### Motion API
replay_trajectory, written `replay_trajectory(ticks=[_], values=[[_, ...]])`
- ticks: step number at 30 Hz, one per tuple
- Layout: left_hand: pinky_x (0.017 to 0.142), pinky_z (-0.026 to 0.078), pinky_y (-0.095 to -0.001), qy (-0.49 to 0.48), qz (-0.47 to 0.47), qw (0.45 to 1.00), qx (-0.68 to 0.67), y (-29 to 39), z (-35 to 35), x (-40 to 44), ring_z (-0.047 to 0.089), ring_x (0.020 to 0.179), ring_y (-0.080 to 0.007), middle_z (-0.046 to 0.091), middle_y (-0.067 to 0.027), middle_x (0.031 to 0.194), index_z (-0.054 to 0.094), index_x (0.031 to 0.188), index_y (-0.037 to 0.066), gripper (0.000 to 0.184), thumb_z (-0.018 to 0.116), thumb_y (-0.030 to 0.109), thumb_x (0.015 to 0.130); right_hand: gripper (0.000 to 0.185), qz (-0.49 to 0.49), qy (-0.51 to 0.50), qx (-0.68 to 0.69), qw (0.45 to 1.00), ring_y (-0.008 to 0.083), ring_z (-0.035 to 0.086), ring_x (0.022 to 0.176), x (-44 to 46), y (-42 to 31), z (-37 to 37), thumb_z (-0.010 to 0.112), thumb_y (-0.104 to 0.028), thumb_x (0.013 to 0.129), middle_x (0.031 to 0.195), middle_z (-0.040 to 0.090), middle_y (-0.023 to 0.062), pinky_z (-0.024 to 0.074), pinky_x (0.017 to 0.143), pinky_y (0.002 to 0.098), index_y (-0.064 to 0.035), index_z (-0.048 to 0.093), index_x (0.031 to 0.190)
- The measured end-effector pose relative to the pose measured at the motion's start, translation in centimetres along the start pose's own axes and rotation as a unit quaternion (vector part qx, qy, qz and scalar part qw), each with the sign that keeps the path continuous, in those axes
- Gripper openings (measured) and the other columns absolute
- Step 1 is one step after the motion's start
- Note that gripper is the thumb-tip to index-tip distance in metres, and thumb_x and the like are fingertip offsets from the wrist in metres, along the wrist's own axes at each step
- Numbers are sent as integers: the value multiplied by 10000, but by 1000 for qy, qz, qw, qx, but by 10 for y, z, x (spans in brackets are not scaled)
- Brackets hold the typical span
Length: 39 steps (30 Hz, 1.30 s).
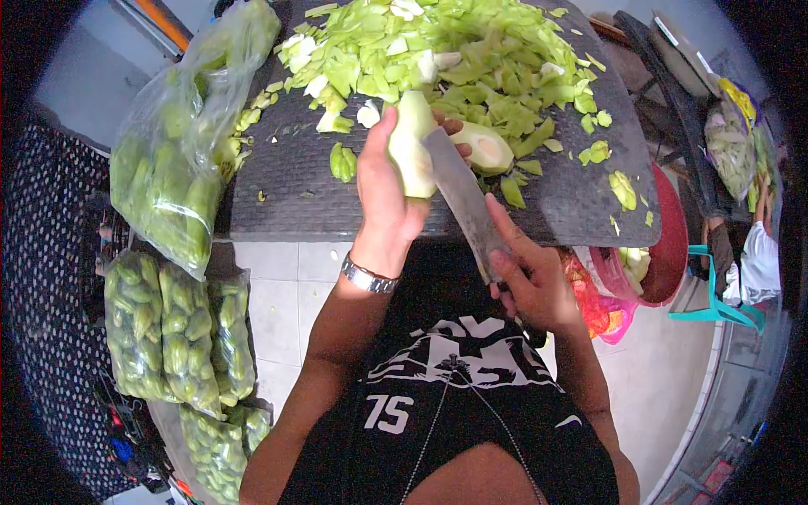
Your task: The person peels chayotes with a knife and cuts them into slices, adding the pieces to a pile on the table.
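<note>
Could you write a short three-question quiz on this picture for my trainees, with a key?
1. What does the left hand, with a watch at its wrist, hold?

2. Choose one. The right hand holds: (a) a spoon; (b) a knife; (c) a bottle.

3. Fill the gap: the heap of green peelings lies on the dark ____.

Key: 1. A peeled vegetable. 2. b. 3. Tabletop.

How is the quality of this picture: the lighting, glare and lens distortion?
Head view throughout: a fisheye-like curve bends the edges, and the corners fall into grainy black; the peel pile and the left hand are brightly lit; the large plastic bag carries pale glare.
</note>
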State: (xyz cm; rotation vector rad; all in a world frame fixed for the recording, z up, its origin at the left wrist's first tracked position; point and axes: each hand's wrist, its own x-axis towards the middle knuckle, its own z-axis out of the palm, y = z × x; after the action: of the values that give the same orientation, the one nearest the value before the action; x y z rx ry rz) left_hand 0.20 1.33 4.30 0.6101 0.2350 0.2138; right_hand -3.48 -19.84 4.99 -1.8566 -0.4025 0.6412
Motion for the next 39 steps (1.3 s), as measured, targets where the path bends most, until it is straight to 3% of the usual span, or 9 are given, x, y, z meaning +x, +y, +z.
replay_trajectory(ticks=[7, 12, 15, 21, 27, 30, 33, 36, 39], values=[[811, 589, -421, -61, -119, 987, 84, 12, -10, 5, 718, 898, -311, 703, -212, 1048, 589, 1193, -43, 471, 470, 386, 1038, 595, -41, -32, -133, 990, 127, 579, 568, 0, -14, -35, 537, -38, 978, 767, 699, 103, 528, 625, 333, -212, 436, 1537], [792, 603, -421, -111, -195, 972, 74, 15, -9, 6, 724, 927, -323, 706, -218, 1048, 575, 1230, -64, 488, 473, 374, 1041, 608, -133, -81, -176, 972, 138, 564, 553, 20, 9, -66, 538, -34, 965, 686, 641, 83, 502, 595, 330, -216, 441, 1537], [807, 599, -430, -101, -185, 976, 50, 11, -9, 6, 723, 914, -337, 703, -221, 1045, 577, 1210, -70, 513, 485, 402, 1031, 605, -100, -108, -150, 978, 119, 548, 559, 24, 9, -71, 537, -49, 977, 693, 647, 60, 496, 589, 315, -222, 427, 1546], [882, 550, -485, -14, -44, 999, 6, -8, -7, 2, 700, 959, -378, 686, -231, 1075, 586, 1164, -46, 585, 428, 501, 1026, 569, 23, -77, -17, 997, 75, 500, 578, 15, 0, -38, 520, -124, 1032, 712, 613, 0, 480, 570, 280, -242, 380, 1570], [853, 542, -495, 28, 37, 999, -18, -18, -4, 6, 683, 961, -367, 671, -223, 1107, 595, 1150, 1, 582, 403, 535, 1020, 546, 35, -67, 21, 997, 68, 494, 583, 7, 1, -27, 499, -163, 1055, 709, 609, 14, 469, 553, 274, -274, 371, 1573], [809, 562, -479, 7, 36, 999, 7, -17, -8, 9, 697, 912, -362, 677, -226, 1089, 588, 1148, -5, 575, 391, 521, 1028, 553, 88, -74, -5, 993, 75, 504, 600, 4, -8, -29, 500, -149, 1052, 824, 677, 42, 479, 570, 276, -268, 367, 1575], [754, 582, -455, -40, -69, 994, 72, -10, -17, 12, 710, 837, -350, 686, -225, 1065, 580, 1155, -13, 562, 383, 500, 1037, 559, 32, -68, -15, 997, 78, 513, 619, 4, 3, -28, 507, -141, 1047, 1009, 712, 48, 486, 576, 278, -264, 370, 1574], [764, 583, -497, -58, -96, 991, 68, -10, -18, 11, 695, 840, -366, 678, -229, 1066, 560, 1227, -31, 588, 402, 501, 1032, 559, 55, -94, -7, 994, 71, 525, 632, 5, -2, -35, 507, -128, 1044, 1166, 699, 36, 489, 562, 270, -266, 377, 1571], [755, 588, -476, -49, -100, 992, 58, -8, -13, 8, 695, 836, -351, 680, -204, 1030, 563, 1218, -30, 584, 395, 501, 1040, 585, 54, -103, 34, 993, 55, 504, 561, 7, -1, -34, 505, -124, 1031, 796, 606, -1, 419, 486, 219, -198, 341, 1587]])
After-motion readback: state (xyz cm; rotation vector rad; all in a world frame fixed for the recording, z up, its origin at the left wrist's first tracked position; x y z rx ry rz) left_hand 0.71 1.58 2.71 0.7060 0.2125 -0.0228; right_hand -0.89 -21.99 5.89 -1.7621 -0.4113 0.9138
